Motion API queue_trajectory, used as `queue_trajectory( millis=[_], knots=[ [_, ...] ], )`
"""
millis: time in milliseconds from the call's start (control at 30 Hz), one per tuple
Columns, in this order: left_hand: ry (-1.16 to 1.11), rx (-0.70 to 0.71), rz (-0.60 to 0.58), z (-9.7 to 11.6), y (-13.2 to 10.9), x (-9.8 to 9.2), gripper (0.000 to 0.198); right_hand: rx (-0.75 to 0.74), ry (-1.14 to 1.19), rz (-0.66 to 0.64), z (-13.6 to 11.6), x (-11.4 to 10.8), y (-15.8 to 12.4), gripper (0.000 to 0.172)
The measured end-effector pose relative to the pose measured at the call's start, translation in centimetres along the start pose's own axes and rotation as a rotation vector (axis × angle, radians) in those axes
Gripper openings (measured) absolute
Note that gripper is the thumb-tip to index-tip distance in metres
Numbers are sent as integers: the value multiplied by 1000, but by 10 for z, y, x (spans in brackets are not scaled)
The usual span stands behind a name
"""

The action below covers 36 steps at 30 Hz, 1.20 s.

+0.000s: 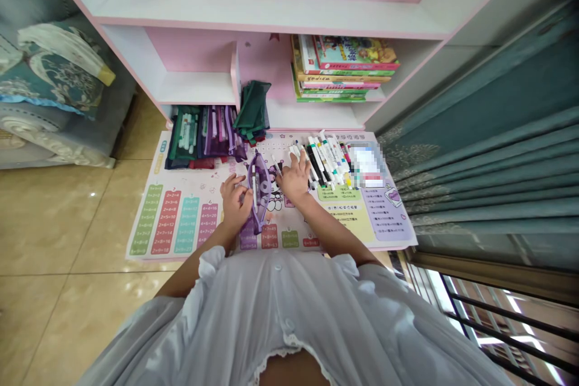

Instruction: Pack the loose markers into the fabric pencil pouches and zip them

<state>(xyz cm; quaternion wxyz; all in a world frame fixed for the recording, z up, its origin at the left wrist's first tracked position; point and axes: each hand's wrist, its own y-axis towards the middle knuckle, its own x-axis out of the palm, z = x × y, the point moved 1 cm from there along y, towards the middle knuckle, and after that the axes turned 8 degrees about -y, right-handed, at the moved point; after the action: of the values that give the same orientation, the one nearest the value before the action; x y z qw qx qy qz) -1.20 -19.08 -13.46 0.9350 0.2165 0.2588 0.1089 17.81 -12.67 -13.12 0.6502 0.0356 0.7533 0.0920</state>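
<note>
My left hand (pixel 237 204) is at the near left side of a purple mesh pencil pouch (pixel 265 204), its thumb and fingers closed on the edge. The pouch lies unzipped with its mouth spread, and white pens (pixel 254 184) show inside. My right hand (pixel 295 178) is at the left end of a pile of pens and markers (pixel 326 157), fingers bent over the nearest ones. A slim white pen (pixel 275 163) sticks out by its thumb and seems held there; the fingers partly hide the grip.
Green and purple mesh pouches holding pens (pixel 185 132) lie at the back left, beside dark green pouches (pixel 253 110). A clear case (pixel 368 166) sits right of the pile. Stacked books (pixel 344 72) fill the shelf behind. A printed times-table mat (pixel 199 193) covers the desk.
</note>
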Motion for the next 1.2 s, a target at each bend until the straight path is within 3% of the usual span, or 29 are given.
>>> queue_trajectory(
  millis=[233,400,733,933,1033,1200],
  knots=[
    [-16,-11,-3,0,0,0,19,49,138,120,-8,-33,-11,19],
    [-23,9,2,1,0,1,18,-51,228,124,-29,-54,-23,19],
    [-19,27,13,-2,1,0,17,-71,151,-173,-57,-41,-21,19],
    [-32,48,22,-3,0,0,16,-93,120,-236,-56,-34,-19,23],
    [-35,52,26,-4,0,0,16,-81,166,-174,-50,-30,-18,22],
    [-34,33,24,-3,0,0,17,43,139,92,-16,-33,-10,27]
  ],
)
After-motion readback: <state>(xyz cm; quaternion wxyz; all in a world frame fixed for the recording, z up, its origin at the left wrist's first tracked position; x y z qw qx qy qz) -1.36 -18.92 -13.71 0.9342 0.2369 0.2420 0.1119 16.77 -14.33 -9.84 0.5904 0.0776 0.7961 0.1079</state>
